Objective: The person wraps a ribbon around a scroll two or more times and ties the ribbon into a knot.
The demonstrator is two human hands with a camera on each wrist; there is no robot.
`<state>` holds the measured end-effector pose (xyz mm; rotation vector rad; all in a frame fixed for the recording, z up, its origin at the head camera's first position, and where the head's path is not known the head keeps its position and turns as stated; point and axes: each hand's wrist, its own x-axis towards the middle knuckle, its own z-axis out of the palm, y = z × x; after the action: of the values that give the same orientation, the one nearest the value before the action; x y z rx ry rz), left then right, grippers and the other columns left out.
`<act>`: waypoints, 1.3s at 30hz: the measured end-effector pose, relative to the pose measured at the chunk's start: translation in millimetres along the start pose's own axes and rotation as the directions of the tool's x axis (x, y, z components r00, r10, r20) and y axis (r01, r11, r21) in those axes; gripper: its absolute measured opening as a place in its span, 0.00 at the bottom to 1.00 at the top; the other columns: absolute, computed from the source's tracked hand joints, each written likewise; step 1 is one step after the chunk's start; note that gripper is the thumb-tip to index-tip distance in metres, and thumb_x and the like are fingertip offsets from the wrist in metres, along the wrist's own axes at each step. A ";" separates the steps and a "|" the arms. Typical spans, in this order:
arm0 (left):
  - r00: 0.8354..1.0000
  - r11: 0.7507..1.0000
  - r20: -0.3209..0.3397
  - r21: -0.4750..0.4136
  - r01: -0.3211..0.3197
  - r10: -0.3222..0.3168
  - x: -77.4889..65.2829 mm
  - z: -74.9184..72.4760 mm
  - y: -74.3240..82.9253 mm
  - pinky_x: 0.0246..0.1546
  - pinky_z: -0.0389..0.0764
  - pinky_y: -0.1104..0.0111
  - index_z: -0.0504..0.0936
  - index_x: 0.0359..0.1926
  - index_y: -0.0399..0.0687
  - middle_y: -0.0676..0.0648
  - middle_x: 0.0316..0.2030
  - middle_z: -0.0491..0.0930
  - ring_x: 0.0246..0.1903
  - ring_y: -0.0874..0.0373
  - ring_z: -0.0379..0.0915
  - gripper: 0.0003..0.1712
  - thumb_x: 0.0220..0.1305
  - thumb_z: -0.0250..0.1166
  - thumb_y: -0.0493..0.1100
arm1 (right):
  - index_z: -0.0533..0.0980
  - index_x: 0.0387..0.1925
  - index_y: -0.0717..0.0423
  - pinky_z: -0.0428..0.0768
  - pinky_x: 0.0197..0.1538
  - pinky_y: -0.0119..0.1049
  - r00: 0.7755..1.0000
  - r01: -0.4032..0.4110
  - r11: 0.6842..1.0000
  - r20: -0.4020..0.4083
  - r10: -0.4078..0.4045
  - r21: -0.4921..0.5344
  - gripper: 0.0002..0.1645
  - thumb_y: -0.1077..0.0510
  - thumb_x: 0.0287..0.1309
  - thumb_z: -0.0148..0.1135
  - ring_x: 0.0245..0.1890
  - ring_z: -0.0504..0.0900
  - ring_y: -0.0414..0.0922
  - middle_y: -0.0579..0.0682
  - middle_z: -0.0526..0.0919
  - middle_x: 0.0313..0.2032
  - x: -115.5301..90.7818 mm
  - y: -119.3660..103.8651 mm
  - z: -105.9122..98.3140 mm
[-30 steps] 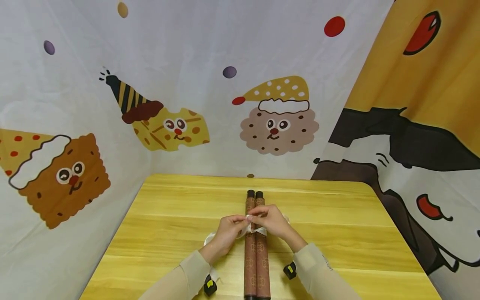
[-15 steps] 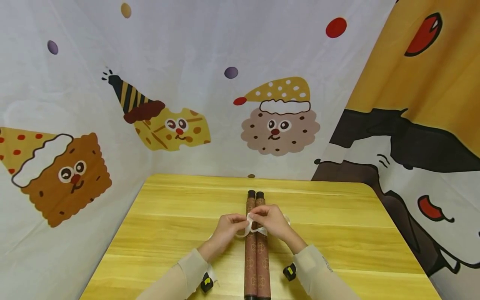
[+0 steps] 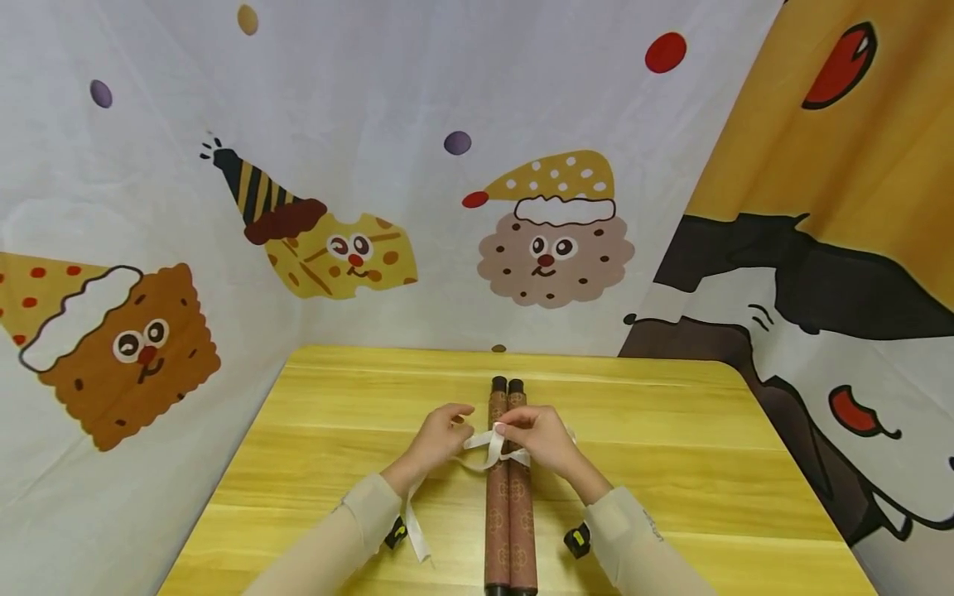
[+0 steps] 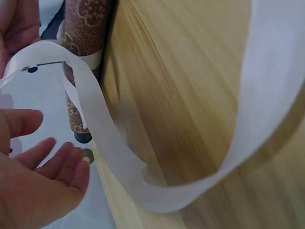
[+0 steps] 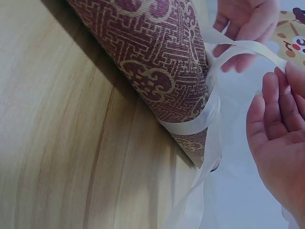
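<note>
Two brown patterned scrolls (image 3: 510, 521) with dark end knobs lie side by side on the table, pointing away from me. A white ribbon (image 5: 188, 126) wraps round them near their far part. My right hand (image 3: 542, 439) pinches a raised loop of this ribbon between thumb and fingertips, just above the scrolls. To the left of the scrolls, my left hand (image 4: 45, 186) has its fingers apart and loosely bent, holding nothing. One ribbon stretch (image 3: 477, 440) points toward its fingertips. A longer tail (image 3: 416, 521) hangs down below the left wrist.
Under the scrolls is a yellow wood-grain table (image 3: 358, 397). A white cloth with cartoon food prints (image 3: 373, 124) hangs behind and to the left; a yellow and dark print (image 3: 835, 182) is on the right. Small black boxes (image 3: 577, 540) with yellow marks sit by both sleeves.
My left hand has let go of the ribbon and moved left, its fingers spreading. The right hand keeps its pinch in nearly the same place. More of the ribbon tail shows at the left.
</note>
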<state>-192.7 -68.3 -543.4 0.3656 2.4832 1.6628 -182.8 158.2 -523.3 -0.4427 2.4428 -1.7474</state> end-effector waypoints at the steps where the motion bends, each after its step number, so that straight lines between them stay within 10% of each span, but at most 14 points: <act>1: 1.000 1.000 0.023 0.014 0.015 -0.015 1.1 0.0 -0.1 0.48 0.83 0.53 0.77 0.64 0.27 0.30 0.57 0.80 0.50 0.42 0.79 0.26 0.67 0.65 0.35 | 0.89 0.40 0.55 0.87 0.43 0.49 1.000 -0.001 1.000 -0.002 0.001 -0.001 0.05 0.59 0.66 0.72 0.38 0.88 0.51 0.49 0.91 0.38 -0.1 -0.1 0.0; 16: 0.971 0.997 0.226 -0.003 0.082 -0.079 9.0 3.3 -0.3 0.44 0.86 0.56 0.82 0.53 0.22 0.40 0.37 0.85 0.35 0.56 0.80 0.18 0.68 0.69 0.33 | 0.89 0.40 0.58 0.87 0.39 0.43 1.000 -0.017 1.000 0.009 0.017 0.020 0.05 0.60 0.65 0.73 0.36 0.88 0.48 0.50 0.90 0.37 -1.2 -0.9 0.4; 39: 1.000 1.000 -0.007 -0.011 -0.025 0.025 -32.2 -10.9 7.7 0.31 0.82 0.71 0.91 0.36 0.39 0.49 0.31 0.88 0.30 0.62 0.79 0.03 0.65 0.70 0.33 | 0.87 0.42 0.64 0.87 0.38 0.41 1.000 -0.004 1.000 -0.021 0.004 -0.006 0.07 0.63 0.67 0.69 0.34 0.87 0.47 0.50 0.90 0.35 0.8 1.8 -1.7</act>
<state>-163.4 -84.0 -532.9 0.3924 2.4834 1.6890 -184.3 160.1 -524.3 -0.4221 2.4618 -1.7533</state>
